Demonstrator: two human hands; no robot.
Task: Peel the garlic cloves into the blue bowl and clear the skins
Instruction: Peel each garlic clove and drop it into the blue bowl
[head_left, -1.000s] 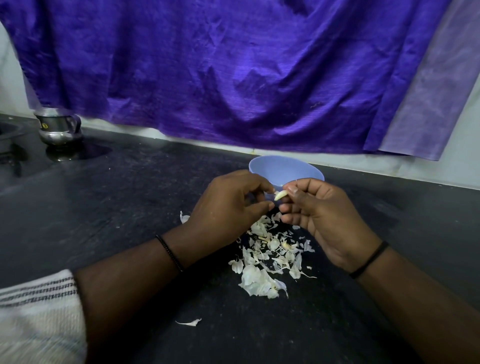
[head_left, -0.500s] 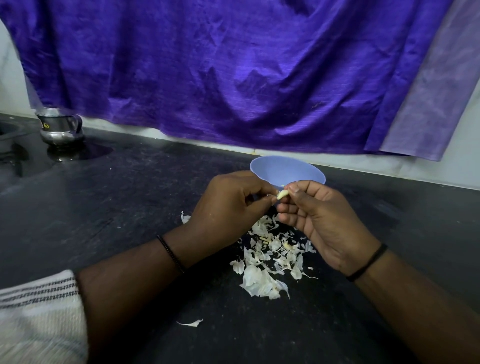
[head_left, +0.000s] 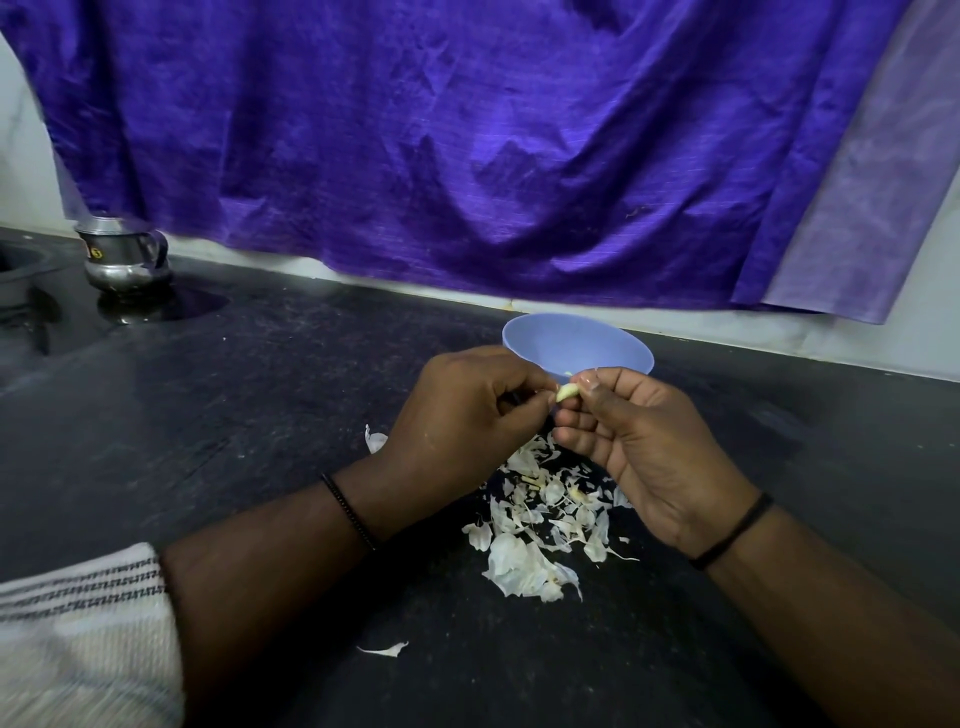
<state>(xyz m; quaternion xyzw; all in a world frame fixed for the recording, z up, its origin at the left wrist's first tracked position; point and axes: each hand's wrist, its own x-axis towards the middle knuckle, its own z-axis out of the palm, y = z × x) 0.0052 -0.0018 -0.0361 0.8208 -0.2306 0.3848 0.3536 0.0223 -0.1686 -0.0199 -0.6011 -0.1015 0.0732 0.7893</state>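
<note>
At about nine o'clock in the head view, far left, a steel jug (head_left: 124, 257) stands on the dark counter (head_left: 260, 415), well apart from the work. Nearer the middle, the left hand (head_left: 462, 410) has its fingers curled, the thumb and forefinger pinching at the near end of a garlic clove (head_left: 567, 392); whether they grip the clove itself or a shred of skin on it cannot be told. The clove sits at the centre, just in front of the rim of the blue bowl (head_left: 576, 345), which lies at twelve o'clock from the hands. The right hand (head_left: 639, 441) pinches the clove's other end between thumb and fingertip, the remaining fingers loosely curled below. Under both hands, toward six o'clock, a heap of skins (head_left: 540, 525) lies spread on the counter, with one stray flake (head_left: 384, 649) nearer the person. Judging by that heap, many cloves are already peeled; a pale bit shows inside the bowl. This clove looks nearly bare and has yet to go in, and the skins have not been cleared.
</note>
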